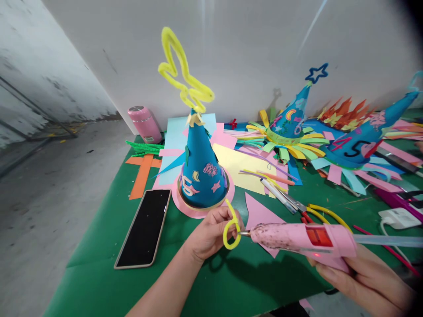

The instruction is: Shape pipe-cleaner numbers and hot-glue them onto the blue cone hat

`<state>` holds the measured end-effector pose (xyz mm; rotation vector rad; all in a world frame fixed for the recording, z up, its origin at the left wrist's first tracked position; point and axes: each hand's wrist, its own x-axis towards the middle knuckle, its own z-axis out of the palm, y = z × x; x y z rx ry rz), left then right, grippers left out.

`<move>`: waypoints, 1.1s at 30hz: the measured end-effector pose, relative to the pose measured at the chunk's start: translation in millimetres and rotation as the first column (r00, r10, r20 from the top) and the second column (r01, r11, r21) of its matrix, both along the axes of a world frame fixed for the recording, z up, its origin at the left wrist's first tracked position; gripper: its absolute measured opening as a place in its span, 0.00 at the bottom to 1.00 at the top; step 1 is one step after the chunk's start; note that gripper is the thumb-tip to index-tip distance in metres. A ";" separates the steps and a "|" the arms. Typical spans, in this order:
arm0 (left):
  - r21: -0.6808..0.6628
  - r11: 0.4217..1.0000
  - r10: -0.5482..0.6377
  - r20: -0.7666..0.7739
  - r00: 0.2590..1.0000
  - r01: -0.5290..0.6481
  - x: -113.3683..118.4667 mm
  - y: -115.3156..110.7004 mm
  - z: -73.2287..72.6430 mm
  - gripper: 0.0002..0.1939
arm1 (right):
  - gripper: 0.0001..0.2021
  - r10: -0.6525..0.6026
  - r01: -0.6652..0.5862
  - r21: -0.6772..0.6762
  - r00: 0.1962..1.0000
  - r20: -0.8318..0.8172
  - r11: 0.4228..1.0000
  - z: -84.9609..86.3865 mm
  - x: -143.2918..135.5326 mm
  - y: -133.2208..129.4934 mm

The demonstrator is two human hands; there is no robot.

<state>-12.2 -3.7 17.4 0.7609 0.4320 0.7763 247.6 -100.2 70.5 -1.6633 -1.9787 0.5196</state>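
My left hand (pixel 208 233) pinches a short yellow pipe cleaner (pixel 231 229) bent into a loop, just above the green table (pixel 99 273). My right hand (pixel 363 275) grips a pink hot glue gun (pixel 304 240), and its metal nozzle tip touches the loop. Right behind the loop stands a blue paper cone hat (pixel 201 174) on a pink paper ring, with a big yellow pipe-cleaner shape (pixel 181 72) on its point.
A black phone (pixel 143 229) lies flat to the left of my hand. Scissors and a pen (pixel 291 202), coloured paper scraps, two more decorated blue hats (pixel 291 119) (pixel 363 136), a pink flask (pixel 145 123) and a white power strip (pixel 398 218) crowd the table.
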 end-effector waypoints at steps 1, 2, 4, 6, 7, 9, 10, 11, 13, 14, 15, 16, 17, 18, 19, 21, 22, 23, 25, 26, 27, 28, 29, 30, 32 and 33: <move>-0.001 1.000 -0.003 -0.005 1.000 0.003 -0.1 0.0 -0.2 0.12 | 0.12 0.024 -0.024 -0.019 1.000 0.012 1.000 -0.8 -0.3 -0.4; -0.003 1.000 -0.006 -0.007 1.000 0.006 -0.1 0.1 -0.3 0.13 | 0.13 0.046 -0.045 -0.041 0.999 0.018 0.998 -1.6 -1.0 -0.9; -0.015 1.000 -0.009 -0.007 1.000 0.008 -0.3 0.3 -0.5 0.13 | 0.14 0.026 -0.026 -0.047 1.000 0.002 0.999 -3.3 -3.8 -2.2; -0.028 1.000 -0.012 0.002 1.000 0.012 -0.4 0.4 -0.8 0.12 | 0.14 -0.044 0.043 -0.013 0.999 -0.033 0.999 -4.9 -7.1 -3.6; -0.032 0.999 -0.014 0.010 1.000 0.014 -0.5 0.4 -1.0 0.12 | 0.14 -0.068 0.068 0.001 0.997 -0.047 0.998 -5.6 -8.4 -4.0; -0.034 0.999 -0.017 0.027 0.999 0.018 -0.5 0.0 -1.4 0.11 | 0.13 -0.082 0.083 0.010 0.994 -0.066 0.996 -6.5 -10.1 -4.3; -0.033 0.999 -0.018 0.033 0.999 0.019 -0.4 -0.4 -1.6 0.11 | 0.13 -0.086 0.087 0.009 0.993 -0.075 0.996 -6.7 -10.4 -4.2; -0.035 0.999 -0.019 0.034 0.999 0.020 -0.4 -0.7 -1.7 0.11 | 0.12 -0.089 0.090 0.007 0.993 -0.083 0.996 -6.7 -10.5 -3.9; -0.042 0.999 -0.022 0.032 0.999 0.024 -0.1 -1.3 -1.6 0.11 | 0.11 -0.093 0.094 0.004 0.991 -0.092 0.996 -6.3 -10.5 -2.9; -0.046 0.999 -0.023 0.031 0.999 0.025 0.0 -1.5 -1.5 0.12 | 0.12 -0.092 0.092 0.002 0.991 -0.094 0.996 -6.0 -10.5 -2.4; -0.047 0.999 -0.023 0.030 0.999 0.025 0.2 -1.6 -1.3 0.12 | 0.12 -0.088 0.088 -0.002 0.992 -0.094 0.996 -5.8 -10.6 -2.0; -0.046 0.999 -0.024 0.028 0.999 0.025 0.4 -1.5 -1.1 0.12 | 0.13 -0.080 0.080 -0.007 0.992 -0.094 0.997 -5.7 -10.6 -1.7; -0.042 0.999 -0.026 0.027 0.999 0.027 0.5 -1.4 -1.0 0.12 | 0.13 -0.072 0.071 -0.014 0.993 -0.093 0.997 -5.8 -10.5 -1.5; -0.039 0.999 -0.027 0.025 0.999 0.028 0.5 -1.2 -1.0 0.12 | 0.13 -0.067 0.065 -0.022 0.994 -0.090 0.998 -6.4 -10.3 -1.6; -0.037 0.999 -0.027 0.024 0.999 0.028 0.5 -1.0 -1.1 0.12 | 0.14 -0.065 0.063 -0.029 0.994 -0.086 0.998 -7.2 -9.8 -2.0; -0.037 0.999 -0.025 0.024 0.999 0.026 0.2 -0.6 -1.4 0.11 | 0.14 -0.072 0.070 -0.037 0.994 -0.077 0.997 -9.6 -8.6 -3.2; -0.038 0.999 -0.022 0.026 0.999 0.023 0.0 -0.5 -1.5 0.11 | 0.15 -0.076 0.074 -0.036 0.994 -0.073 0.997 -10.7 -8.0 -4.0; -0.035 0.999 -0.020 0.025 0.999 0.021 -0.2 -0.4 -1.5 0.11 | 0.15 -0.079 0.077 -0.032 0.994 -0.070 0.997 -11.4 -7.5 -4.6; -0.024 1.000 -0.018 0.017 1.000 0.019 -0.5 -0.3 -1.2 0.11 | 0.15 -0.080 0.079 -0.019 0.995 -0.059 0.997 -10.7 -6.7 -4.8; -0.018 1.000 -0.017 0.010 1.000 0.017 -0.6 -0.3 -0.8 0.12 | 0.16 -0.074 0.073 -0.015 0.996 -0.049 0.997 -9.0 -6.5 -4.3; -0.013 1.000 -0.015 0.002 1.000 0.015 -0.6 -0.2 -0.5 0.12 | 0.16 -0.056 0.056 -0.020 0.998 -0.036 0.998 -6.5 -6.2 -3.2; -0.008 1.000 -0.015 -0.006 1.000 0.015 -0.5 -0.1 0.0 0.13 | 0.17 -0.030 0.029 -0.036 0.999 -0.023 0.999 -3.3 -5.8 -1.9; -0.004 1.000 -0.014 -0.009 1.000 0.014 -0.4 0.1 0.4 0.13 | 0.17 0.004 -0.005 -0.058 1.000 -0.012 0.998 0.2 -5.4 -0.4; -0.002 1.000 -0.014 -0.006 1.000 0.014 -0.3 0.2 0.8 0.13 | 0.17 0.038 -0.038 -0.081 0.999 -0.005 0.996 3.7 -5.0 1.0; 0.001 1.000 -0.017 0.002 1.000 0.017 0.0 0.5 1.5 0.13 | 0.16 0.077 -0.078 -0.106 0.997 -0.010 0.991 9.0 -4.1 2.6; 0.002 1.000 -0.017 0.004 1.000 0.017 0.1 0.6 1.9 0.13 | 0.15 0.064 -0.066 -0.093 0.998 -0.023 0.993 10.6 -3.8 2.6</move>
